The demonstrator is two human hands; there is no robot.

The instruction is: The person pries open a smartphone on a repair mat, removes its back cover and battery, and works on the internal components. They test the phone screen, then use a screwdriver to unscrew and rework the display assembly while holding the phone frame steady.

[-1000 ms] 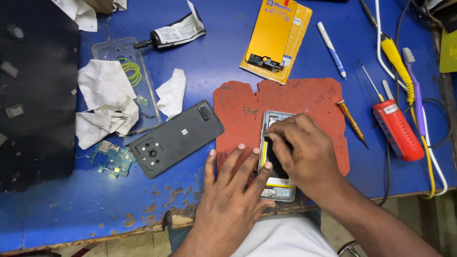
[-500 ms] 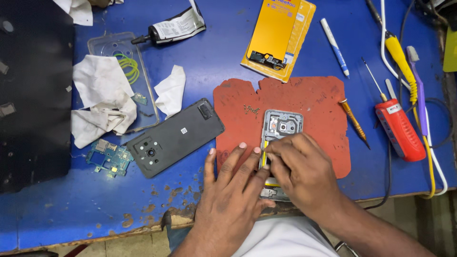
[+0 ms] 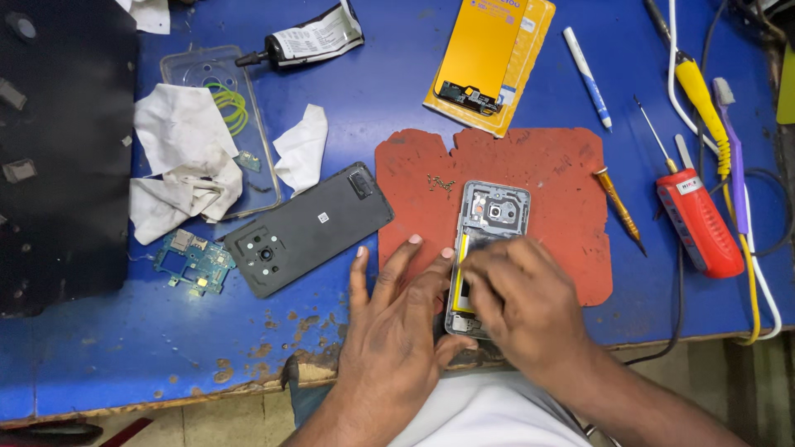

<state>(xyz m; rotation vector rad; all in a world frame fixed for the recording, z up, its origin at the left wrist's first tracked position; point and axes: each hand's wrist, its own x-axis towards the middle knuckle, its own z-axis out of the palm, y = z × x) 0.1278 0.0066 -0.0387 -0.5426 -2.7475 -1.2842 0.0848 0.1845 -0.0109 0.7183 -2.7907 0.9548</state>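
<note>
An opened phone body point(image 3: 490, 217) lies face down on a red-brown work mat point(image 3: 563, 178), its camera end pointing away from me. My right hand point(image 3: 520, 305) covers its lower half, fingers bent and pressing on the inside near a yellow strip. My left hand point(image 3: 396, 327) lies flat beside it, fingertips touching the phone's left edge and the mat. Several tiny screws point(image 3: 440, 183) sit on the mat. A dark grey back cover point(image 3: 308, 229) lies to the left on the blue table point(image 3: 108, 356).
A green circuit board point(image 3: 192, 261), crumpled white tissues point(image 3: 186, 157), a clear phone case point(image 3: 219, 99) and a black glue tube point(image 3: 305, 39) lie left. A yellow parts pack point(image 3: 490, 60), white pen point(image 3: 586, 65), small screwdriver point(image 3: 619, 209), red tool point(image 3: 700, 222) and cables point(image 3: 729, 149) lie right.
My right hand has slid down toward the phone's lower end, uncovering the camera end. My left hand has stayed flat beside the phone.
</note>
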